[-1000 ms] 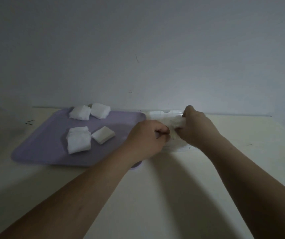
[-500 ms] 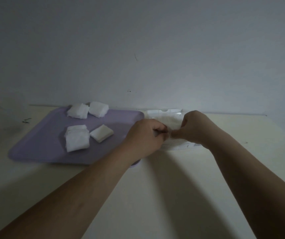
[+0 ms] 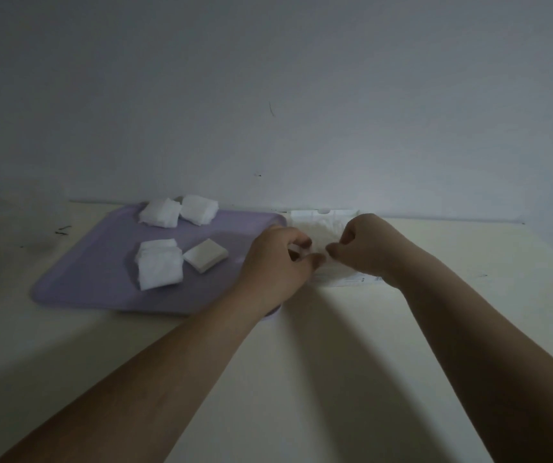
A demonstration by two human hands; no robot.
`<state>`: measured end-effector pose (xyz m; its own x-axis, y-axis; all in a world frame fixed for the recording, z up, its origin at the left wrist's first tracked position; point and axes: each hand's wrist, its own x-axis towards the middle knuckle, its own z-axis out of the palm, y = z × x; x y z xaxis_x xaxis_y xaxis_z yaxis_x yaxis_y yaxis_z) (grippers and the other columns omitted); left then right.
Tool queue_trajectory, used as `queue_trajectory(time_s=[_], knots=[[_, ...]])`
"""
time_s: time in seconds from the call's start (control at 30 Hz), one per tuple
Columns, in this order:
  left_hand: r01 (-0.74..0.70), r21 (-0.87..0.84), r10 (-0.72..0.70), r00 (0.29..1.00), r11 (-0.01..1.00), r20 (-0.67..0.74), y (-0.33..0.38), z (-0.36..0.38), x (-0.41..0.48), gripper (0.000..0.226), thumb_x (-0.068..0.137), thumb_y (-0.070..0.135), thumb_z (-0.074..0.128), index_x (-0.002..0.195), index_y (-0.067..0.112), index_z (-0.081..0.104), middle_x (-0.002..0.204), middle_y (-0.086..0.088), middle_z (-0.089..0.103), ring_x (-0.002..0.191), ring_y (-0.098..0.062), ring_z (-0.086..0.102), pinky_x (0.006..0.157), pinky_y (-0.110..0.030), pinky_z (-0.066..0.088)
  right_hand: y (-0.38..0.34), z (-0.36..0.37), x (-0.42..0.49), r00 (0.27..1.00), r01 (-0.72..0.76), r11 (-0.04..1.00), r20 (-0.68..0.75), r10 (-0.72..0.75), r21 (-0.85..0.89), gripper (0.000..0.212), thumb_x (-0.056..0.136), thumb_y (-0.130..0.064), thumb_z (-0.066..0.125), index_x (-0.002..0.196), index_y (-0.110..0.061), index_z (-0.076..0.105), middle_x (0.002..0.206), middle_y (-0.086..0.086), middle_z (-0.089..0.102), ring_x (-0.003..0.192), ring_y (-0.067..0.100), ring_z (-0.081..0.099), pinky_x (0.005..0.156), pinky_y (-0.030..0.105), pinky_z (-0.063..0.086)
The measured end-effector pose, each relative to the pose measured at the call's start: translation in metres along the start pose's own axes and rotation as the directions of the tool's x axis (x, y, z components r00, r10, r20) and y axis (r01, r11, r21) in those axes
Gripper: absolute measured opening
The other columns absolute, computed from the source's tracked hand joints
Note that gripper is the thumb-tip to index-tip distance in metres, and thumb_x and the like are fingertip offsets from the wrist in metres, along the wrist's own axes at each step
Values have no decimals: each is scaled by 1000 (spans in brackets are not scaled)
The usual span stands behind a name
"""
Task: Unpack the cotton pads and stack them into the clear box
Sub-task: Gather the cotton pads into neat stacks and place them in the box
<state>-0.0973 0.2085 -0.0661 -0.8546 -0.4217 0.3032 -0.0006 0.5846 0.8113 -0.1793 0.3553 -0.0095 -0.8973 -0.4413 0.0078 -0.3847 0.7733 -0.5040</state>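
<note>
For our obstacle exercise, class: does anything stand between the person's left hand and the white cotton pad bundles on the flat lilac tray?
Nothing visible does. The white cotton pad bundles lie uncovered on the flat lilac tray, only bare tray between them and the left hand, which pinches a white packet.

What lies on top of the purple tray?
Four pad bundles lie on the tray: two at the back, two nearer. The left hand covers its right corner, so anything there is hidden.
</note>
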Motion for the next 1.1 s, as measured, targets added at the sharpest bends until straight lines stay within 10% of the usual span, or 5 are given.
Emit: queue_trajectory(time_s=[0.23, 0.4, 0.6, 0.7, 1.1], knots=[[-26, 36, 24, 999, 999, 44, -3, -2, -4, 26, 92, 40, 75, 110, 22, 72, 111, 5, 69, 88, -12, 70, 86, -37, 59, -26, 0, -4, 1000, -16, 933, -20, 10, -358, 25, 92, -41, 64, 83, -19, 55, 76, -1, 57, 84, 27, 63, 72, 33, 49], [-83, 62, 82, 996, 995, 17, -13, -38, -10, 30, 103, 15, 53, 130, 22, 64, 123, 7, 67, 109, -8, 61, 99, -27, 48, -68, 8, -19, 902, 215, 912, -288, -323, -349, 27, 99, -38, 54, 91, -17, 69, 84, 2, 66, 81, 28, 64, 71, 33, 51], [-89, 386, 123, 990, 918, -66, -61, -133, -14, 22, 92, 9, 64, 109, 19, 75, 112, 1, 73, 104, -21, 67, 93, -33, 52, -112, 76, -3, 882, 461, 883, -69, -467, -82, 26, 95, -30, 60, 74, -17, 66, 77, 5, 70, 77, 28, 64, 71, 34, 52], [-73, 559, 101, 995, 826, -20, -89, -168, -23, 27, 84, 13, 69, 109, 18, 75, 113, -3, 72, 105, -31, 65, 89, -37, 53, -124, 105, 8, 905, 424, 905, 53, -422, -30, 24, 99, -25, 56, 115, -15, 72, 118, 9, 71, 111, 30, 64, 94, 37, 51], [-57, 521, 84, 996, 852, -28, -123, -167, -17, 52, 81, 27, 58, 130, 12, 68, 124, -11, 70, 110, -39, 65, 97, -48, 54, -143, 138, 25, 900, 417, 894, 214, -380, -162, 41, 98, -40, 56, 130, -16, 59, 135, 12, 59, 125, 34, 57, 101, 39, 47]])
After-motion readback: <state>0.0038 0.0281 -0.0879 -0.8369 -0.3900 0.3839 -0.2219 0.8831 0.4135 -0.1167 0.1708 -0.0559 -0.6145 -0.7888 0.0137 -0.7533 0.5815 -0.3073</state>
